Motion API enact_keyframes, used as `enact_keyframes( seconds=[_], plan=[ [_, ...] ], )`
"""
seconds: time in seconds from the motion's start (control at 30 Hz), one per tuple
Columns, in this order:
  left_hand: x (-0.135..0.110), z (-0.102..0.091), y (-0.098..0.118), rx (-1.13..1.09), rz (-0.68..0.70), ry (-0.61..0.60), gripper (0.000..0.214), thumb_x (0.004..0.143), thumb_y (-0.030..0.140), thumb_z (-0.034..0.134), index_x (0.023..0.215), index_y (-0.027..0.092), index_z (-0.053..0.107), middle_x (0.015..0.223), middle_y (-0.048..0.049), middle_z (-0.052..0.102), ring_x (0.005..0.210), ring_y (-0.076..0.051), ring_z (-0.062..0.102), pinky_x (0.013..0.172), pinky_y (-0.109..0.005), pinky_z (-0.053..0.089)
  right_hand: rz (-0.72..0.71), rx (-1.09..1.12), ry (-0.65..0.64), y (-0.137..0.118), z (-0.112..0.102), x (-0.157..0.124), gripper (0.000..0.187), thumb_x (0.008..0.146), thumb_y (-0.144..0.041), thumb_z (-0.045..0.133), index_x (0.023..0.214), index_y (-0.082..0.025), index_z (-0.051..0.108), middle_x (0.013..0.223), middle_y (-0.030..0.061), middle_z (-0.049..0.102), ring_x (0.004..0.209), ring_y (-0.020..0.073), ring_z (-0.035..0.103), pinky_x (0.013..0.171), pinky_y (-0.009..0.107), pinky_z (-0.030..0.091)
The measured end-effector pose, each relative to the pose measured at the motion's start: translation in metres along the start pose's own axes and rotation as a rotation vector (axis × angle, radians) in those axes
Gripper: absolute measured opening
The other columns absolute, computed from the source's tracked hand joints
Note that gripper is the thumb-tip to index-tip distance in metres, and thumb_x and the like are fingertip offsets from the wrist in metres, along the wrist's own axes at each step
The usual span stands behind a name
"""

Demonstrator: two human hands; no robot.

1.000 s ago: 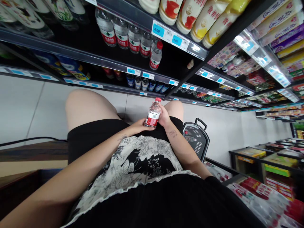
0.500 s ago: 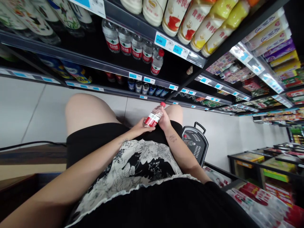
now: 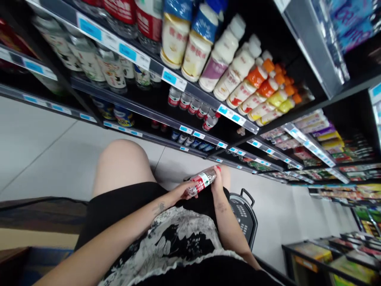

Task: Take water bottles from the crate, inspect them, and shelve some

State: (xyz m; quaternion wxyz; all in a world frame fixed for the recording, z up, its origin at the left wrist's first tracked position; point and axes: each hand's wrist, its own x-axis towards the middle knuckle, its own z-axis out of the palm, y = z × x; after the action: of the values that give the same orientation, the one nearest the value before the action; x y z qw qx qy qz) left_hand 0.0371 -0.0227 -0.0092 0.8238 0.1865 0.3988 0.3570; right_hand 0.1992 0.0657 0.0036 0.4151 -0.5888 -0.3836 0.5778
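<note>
A clear water bottle with a red, white and green label and a red cap lies tilted across both my hands, above my lap. My left hand is closed round its base end. The fingers of my right hand are wrapped about the cap end and partly cover the red cap. On the shelf ahead stand several similar water bottles, with one of them a little in front of the row.
A dark shopping basket with a raised handle is on the floor to my right. Ahead runs a shelf unit with price tags and several milk-drink bottles. Low display racks stand at the far right.
The bottle has turned in my hands: its barcode side faced me before, and now the label with the green mark shows. My view has tilted up, showing more of the upper shelf.
</note>
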Motion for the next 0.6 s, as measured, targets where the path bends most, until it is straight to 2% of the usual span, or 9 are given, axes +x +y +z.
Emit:
enact_keyframes(
  seconds=[0.07, 0.13, 0.23, 0.33, 0.47, 0.6],
  plan=[
    [0.002, -0.003, 0.003, -0.106, 0.007, 0.042, 0.056, 0.072, 0.065, 0.070, 0.098, 0.016, 0.070, 0.068, -0.0084, 0.072, 0.045, -0.012, 0.047, 0.043, -0.025, 0.028, -0.013, 0.029, 0.109, -0.003, 0.000, 0.007, 0.028, 0.071, -0.048, 0.073, 0.070, -0.026, 0.056, 0.064, -0.0008, 0.064, 0.058, 0.0200, 0.062, 0.062, 0.036, 0.058],
    [0.005, -0.009, 0.005, -0.239, 0.001, 0.113, 0.061, 0.073, 0.070, 0.067, 0.103, 0.017, 0.068, 0.074, -0.0084, 0.073, 0.047, -0.014, 0.050, 0.044, -0.026, 0.029, -0.070, -0.054, 0.159, -0.010, 0.006, 0.015, 0.026, 0.072, -0.046, 0.073, 0.067, -0.027, 0.056, 0.062, -0.0007, 0.063, 0.057, 0.0209, 0.060, 0.060, 0.037, 0.056],
    [0.006, -0.020, 0.005, -0.372, 0.002, 0.310, 0.058, 0.075, 0.069, 0.062, 0.104, 0.018, 0.065, 0.085, -0.0089, 0.074, 0.054, -0.016, 0.056, 0.048, -0.027, 0.035, -0.308, -0.384, 0.195, -0.030, 0.027, 0.027, 0.030, 0.076, -0.047, 0.070, 0.061, -0.028, 0.052, 0.058, -0.0022, 0.058, 0.058, 0.0202, 0.055, 0.064, 0.036, 0.054],
    [0.004, -0.028, 0.003, -0.350, 0.066, 0.466, 0.052, 0.075, 0.062, 0.063, 0.103, 0.018, 0.064, 0.089, -0.0086, 0.073, 0.063, -0.019, 0.061, 0.052, -0.027, 0.039, -0.535, -0.744, 0.143, -0.060, 0.057, 0.046, 0.031, 0.074, -0.048, 0.074, 0.062, -0.028, 0.054, 0.058, -0.0038, 0.054, 0.059, 0.0182, 0.050, 0.070, 0.034, 0.052],
    [0.002, -0.030, -0.001, -0.355, 0.055, 0.418, 0.049, 0.078, 0.062, 0.062, 0.098, 0.017, 0.064, 0.082, -0.0085, 0.071, 0.064, -0.020, 0.060, 0.051, -0.026, 0.038, -0.712, -1.000, 0.039, -0.097, 0.097, 0.085, 0.026, 0.079, -0.050, 0.070, 0.078, -0.025, 0.065, 0.063, -0.0024, 0.058, 0.061, 0.0182, 0.052, 0.075, 0.032, 0.048],
    [0.007, -0.029, -0.003, -0.385, 0.023, 0.399, 0.041, 0.085, 0.058, 0.058, 0.094, 0.019, 0.063, 0.077, -0.0070, 0.070, 0.060, -0.017, 0.057, 0.049, -0.023, 0.037, -0.729, -1.098, 0.126, -0.121, 0.125, 0.132, 0.034, 0.088, -0.051, 0.065, 0.101, -0.020, 0.068, 0.073, 0.0023, 0.067, 0.071, 0.0205, 0.062, 0.079, 0.031, 0.048]
  ],
)
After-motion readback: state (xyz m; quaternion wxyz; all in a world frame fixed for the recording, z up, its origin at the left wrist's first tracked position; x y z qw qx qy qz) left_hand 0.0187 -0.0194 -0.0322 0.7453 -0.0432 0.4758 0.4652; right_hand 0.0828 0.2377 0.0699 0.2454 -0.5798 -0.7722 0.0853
